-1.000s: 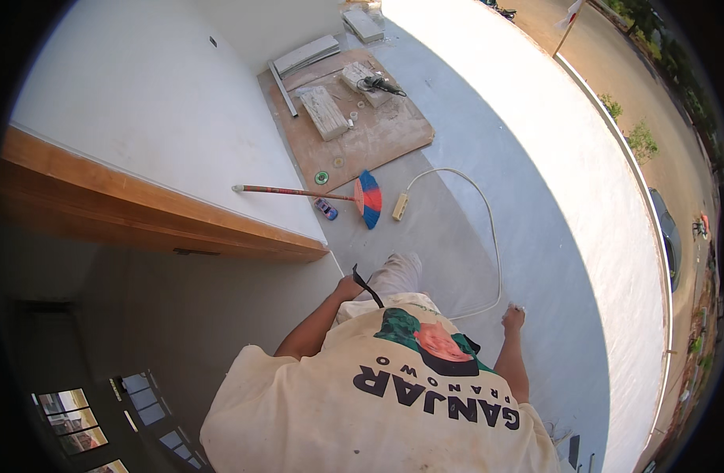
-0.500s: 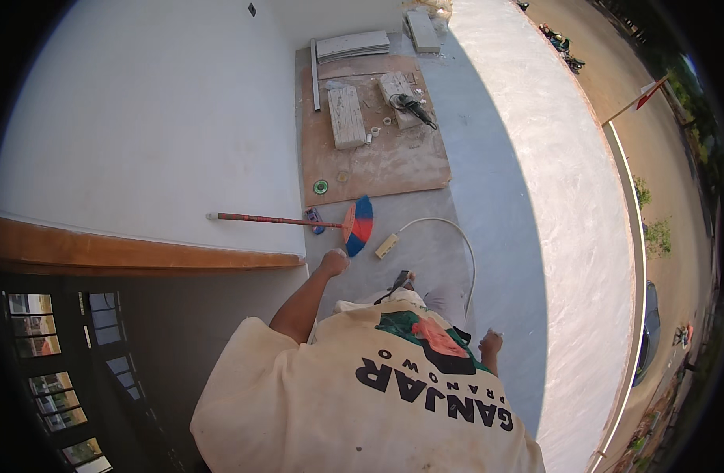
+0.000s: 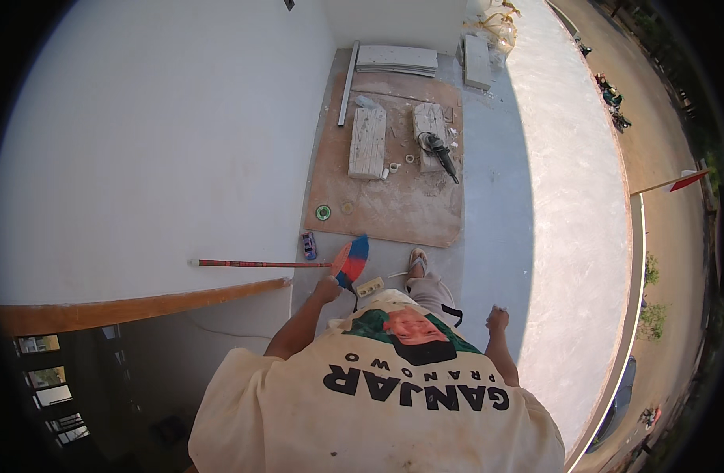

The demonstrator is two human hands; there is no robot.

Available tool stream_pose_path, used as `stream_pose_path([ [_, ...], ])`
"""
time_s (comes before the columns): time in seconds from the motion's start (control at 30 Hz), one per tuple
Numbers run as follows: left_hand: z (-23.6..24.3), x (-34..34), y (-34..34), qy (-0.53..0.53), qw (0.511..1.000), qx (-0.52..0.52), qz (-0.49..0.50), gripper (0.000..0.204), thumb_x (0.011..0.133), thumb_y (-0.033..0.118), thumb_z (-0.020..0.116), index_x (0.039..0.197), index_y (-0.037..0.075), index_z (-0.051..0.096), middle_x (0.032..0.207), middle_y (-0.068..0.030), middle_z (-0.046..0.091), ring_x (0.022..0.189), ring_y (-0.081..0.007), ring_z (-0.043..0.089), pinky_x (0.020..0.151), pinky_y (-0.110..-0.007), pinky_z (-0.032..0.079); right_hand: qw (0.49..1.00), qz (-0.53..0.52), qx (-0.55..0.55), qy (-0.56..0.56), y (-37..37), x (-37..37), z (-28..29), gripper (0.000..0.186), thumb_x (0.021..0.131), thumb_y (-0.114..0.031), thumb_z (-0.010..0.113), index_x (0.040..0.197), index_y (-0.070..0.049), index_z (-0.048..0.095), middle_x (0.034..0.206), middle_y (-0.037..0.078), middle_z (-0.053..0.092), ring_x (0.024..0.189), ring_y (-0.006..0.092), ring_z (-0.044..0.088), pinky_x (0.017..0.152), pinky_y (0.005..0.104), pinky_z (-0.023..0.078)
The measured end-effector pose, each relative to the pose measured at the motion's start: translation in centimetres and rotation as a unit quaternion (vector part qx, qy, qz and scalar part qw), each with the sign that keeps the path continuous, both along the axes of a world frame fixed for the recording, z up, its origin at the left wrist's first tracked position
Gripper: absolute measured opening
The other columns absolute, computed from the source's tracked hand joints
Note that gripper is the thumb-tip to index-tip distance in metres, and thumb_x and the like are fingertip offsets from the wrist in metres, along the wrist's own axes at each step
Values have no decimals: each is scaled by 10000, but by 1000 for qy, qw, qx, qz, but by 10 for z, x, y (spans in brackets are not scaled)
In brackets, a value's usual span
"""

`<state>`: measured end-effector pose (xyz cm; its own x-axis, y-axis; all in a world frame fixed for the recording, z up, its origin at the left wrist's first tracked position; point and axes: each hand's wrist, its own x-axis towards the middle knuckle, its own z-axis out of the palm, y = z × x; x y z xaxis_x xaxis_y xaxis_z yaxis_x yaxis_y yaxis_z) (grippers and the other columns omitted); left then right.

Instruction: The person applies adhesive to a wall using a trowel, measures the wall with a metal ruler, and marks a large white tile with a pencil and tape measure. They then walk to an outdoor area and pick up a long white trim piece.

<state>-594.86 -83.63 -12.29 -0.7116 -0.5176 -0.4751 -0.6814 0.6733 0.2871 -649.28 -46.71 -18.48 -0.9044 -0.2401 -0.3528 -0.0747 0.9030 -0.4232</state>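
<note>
My left hand (image 3: pixel 328 289), fingers curled, appears just in front of a broom (image 3: pixel 351 260) with a red handle and blue and red bristles. I cannot make out whether they touch, or whether the fingers hold anything. Away to the right, over grey floor, my right hand (image 3: pixel 498 318) is closed like a fist with pale marks on it; its inside is hidden. A cream power strip (image 3: pixel 370 287) lies on the floor by the broom head. One foot in a sandal (image 3: pixel 417 262) shows ahead of my shirt.
Ahead lies a dusty brown board (image 3: pixel 393 217) bearing two whitish blocks (image 3: pixel 367 143), an angle grinder (image 3: pixel 438 155) and tape rolls. Pale panels (image 3: pixel 397 59) are stacked behind it. A can (image 3: pixel 309 246) stands near the white wall (image 3: pixel 165 142). A sunlit ledge (image 3: pixel 571 236) runs along the right.
The board, broom and power strip appear closer to me. My right hand has come further forward, and a sandalled foot shows plainly now. The left hand remains near the broom.
</note>
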Motion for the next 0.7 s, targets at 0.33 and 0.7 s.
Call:
stream_pose_path([
  [0.33, 64, -34, -135, 117, 839, 121, 518, 416, 767, 315, 674, 1038, 0, 651, 977, -202, 683, 1017, -369, 624, 864, -449, 492, 955, 173, -240, -5, -416, -112, 49, 214, 942, -239, 563, 840, -62, 629, 596, -12, 491, 466, 100, 466, 433, 277, 384],
  [0.7, -18, -77, -376, 79, 839, 82, 532, 480, 760, 273, 684, 1109, -45, 596, 1069, -274, 639, 1027, -402, 617, 879, -456, 488, 952, 248, -158, -83, -622, 8, 86, 260, 952, -255, 562, 1021, -30, 672, 782, 73, 634, 709, 133, 583, 670, 317, 484],
])
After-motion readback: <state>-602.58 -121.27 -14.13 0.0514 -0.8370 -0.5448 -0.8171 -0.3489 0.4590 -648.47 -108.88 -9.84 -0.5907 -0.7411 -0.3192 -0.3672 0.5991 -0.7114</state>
